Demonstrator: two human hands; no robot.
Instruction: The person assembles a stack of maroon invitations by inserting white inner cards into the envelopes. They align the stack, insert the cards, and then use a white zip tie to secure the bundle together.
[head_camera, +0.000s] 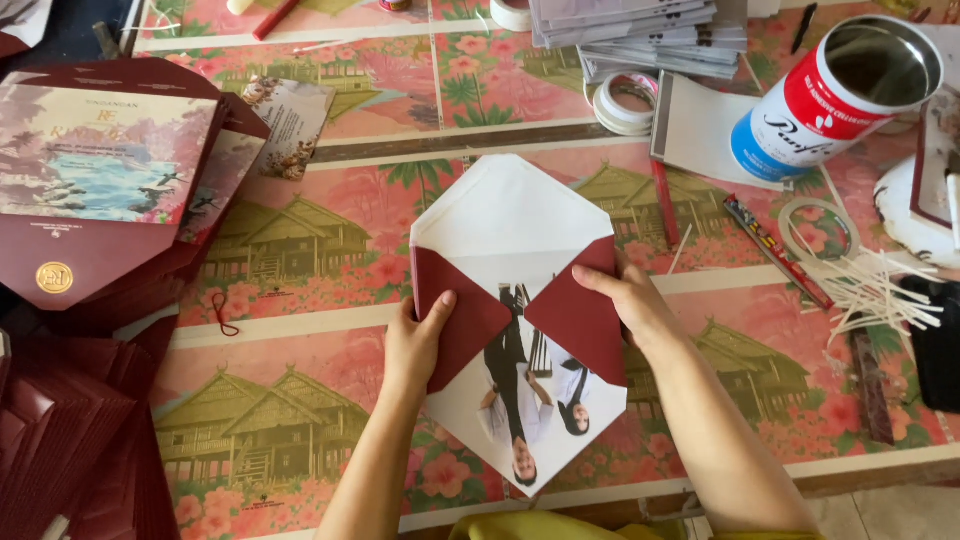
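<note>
Now both hands press an unfolded envelope's flaps flat, mid-table.
Left hand (418, 340) and right hand (628, 300) each pin a maroon side flap of the envelope (510, 230), fingers together; white inside, printed photo on its near flap.

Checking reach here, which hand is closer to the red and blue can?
Right. The right hand presses the envelope's right flap, below-left of the can; the left hand is farther, on the left flap.
</note>
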